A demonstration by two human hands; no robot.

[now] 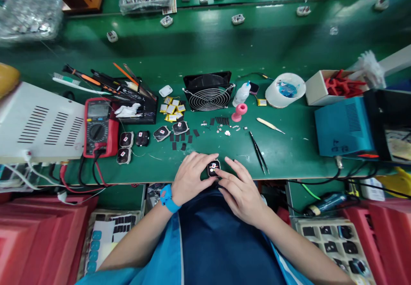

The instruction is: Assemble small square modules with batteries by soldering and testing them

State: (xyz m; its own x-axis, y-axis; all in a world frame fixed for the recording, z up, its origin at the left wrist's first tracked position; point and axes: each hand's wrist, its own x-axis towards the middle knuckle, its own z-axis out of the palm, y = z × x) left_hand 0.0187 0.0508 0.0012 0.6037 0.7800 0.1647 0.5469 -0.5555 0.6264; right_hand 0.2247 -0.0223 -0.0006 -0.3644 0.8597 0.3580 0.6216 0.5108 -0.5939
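At the bench's front edge, a small square smartwatch case (213,167) with a dark face and a red-and-white sticker sits between my hands. My left hand (192,174), with a blue wrist strap (169,198) on its wrist, grips the case between thumb and fingers. The index fingertip of my right hand (239,190) touches the face, the other fingers apart and holding nothing. Black tweezers (258,153) lie to the right. Dark adhesive pads (183,137) and similar watch cases (162,133) lie up and to the left. The underside of the held case is hidden.
A fan (208,91) stands at the back, beside silver batteries (173,108), a white bottle (241,94) and a pink stand (239,112). A red multimeter (100,126) is left; a white tub (276,94), a wooden-handled tool (269,124) and a blue box (343,124) are right.
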